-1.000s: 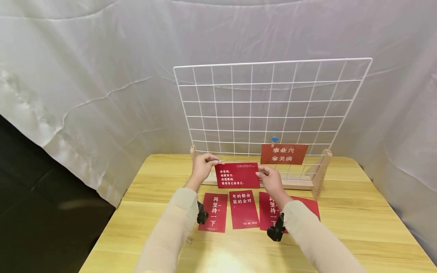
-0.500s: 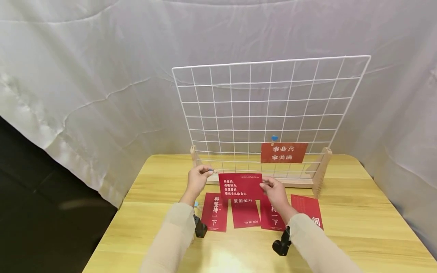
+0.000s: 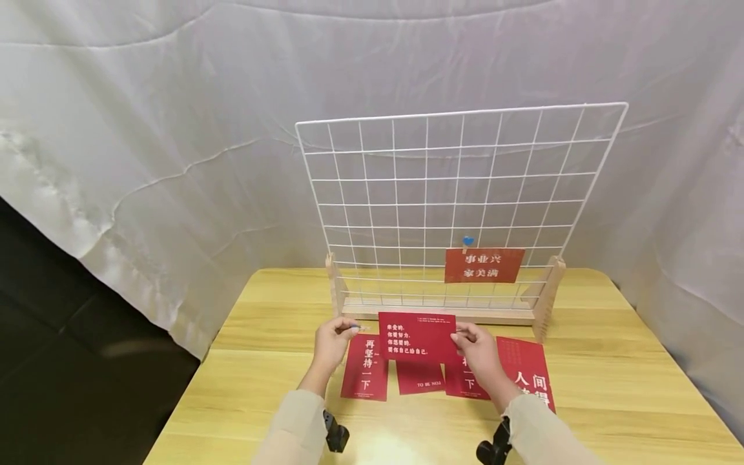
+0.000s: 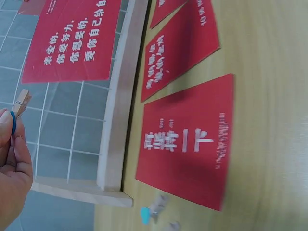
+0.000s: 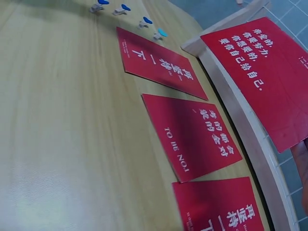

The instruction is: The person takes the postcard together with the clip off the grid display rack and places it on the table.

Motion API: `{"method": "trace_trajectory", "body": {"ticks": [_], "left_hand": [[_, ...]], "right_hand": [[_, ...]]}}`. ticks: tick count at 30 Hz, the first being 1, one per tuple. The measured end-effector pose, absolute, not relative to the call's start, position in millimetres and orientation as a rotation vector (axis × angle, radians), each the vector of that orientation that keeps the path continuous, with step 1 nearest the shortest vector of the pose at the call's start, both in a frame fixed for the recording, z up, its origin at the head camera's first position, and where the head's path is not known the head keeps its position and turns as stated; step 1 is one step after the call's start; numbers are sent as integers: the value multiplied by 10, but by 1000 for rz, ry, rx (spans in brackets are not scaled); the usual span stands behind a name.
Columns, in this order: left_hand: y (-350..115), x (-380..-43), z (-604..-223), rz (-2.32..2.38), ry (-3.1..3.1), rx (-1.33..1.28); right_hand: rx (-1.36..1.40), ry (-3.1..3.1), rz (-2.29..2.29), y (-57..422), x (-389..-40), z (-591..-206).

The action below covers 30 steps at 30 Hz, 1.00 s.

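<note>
My right hand point(image 3: 482, 356) pinches a red card point(image 3: 417, 337) with white writing by its right edge. The card is held up in front of the wire grid and overlaps the cards on the table in the head view. To its left, my left hand point(image 3: 329, 352) pinches a small wooden clothespin point(image 4: 21, 103) by its blue end. A gap shows between clothespin and card in the left wrist view. Below lie more red cards in a row: a left one point(image 4: 185, 139), a middle one point(image 5: 192, 132), a third point(image 5: 219, 204) and a far right one point(image 3: 526, 368).
A white wire grid point(image 3: 427, 150) stands in a wooden base point(image 3: 436, 310) at the back. Another red card point(image 3: 484, 266) hangs on it from a blue heart clothespin point(image 3: 467, 241). Several clothespins point(image 5: 144, 22) lie on the table left of the cards.
Both hands have come down and back from the grid, the card with them. The clothespin, at the card's top left corner before, has moved left away from it. The right-hand card shows more.
</note>
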State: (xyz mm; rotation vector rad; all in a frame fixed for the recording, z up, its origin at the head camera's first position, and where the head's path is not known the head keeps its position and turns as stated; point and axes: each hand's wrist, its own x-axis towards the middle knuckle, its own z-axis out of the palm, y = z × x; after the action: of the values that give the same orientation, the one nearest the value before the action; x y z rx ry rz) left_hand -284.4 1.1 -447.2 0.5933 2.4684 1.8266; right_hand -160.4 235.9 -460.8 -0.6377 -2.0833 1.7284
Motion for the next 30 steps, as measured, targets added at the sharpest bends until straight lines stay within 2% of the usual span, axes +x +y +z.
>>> {"method": "trace_trajectory", "body": {"ticks": [4, 11, 17, 25, 30], "left_hand": [[-83, -2752, -4557, 1820, 2483, 550], [-206, -2671, -4817, 1944, 2460, 628], [-225, -2505, -4783, 1938, 2437, 451], [-296, -2376, -4851, 1978, 2425, 299], [-386, -2353, -5054, 2035, 2417, 313]], "right_hand": [[-641, -2074, 1740, 2359, -1494, -4649], [-673, -2097, 1695, 2372, -1326, -4714], [-651, -2067, 1682, 2359, -1197, -4794], [-776, -1990, 1771, 2375, -1029, -4932], [-828, -1986, 1798, 2382, -919, -5010]]}}
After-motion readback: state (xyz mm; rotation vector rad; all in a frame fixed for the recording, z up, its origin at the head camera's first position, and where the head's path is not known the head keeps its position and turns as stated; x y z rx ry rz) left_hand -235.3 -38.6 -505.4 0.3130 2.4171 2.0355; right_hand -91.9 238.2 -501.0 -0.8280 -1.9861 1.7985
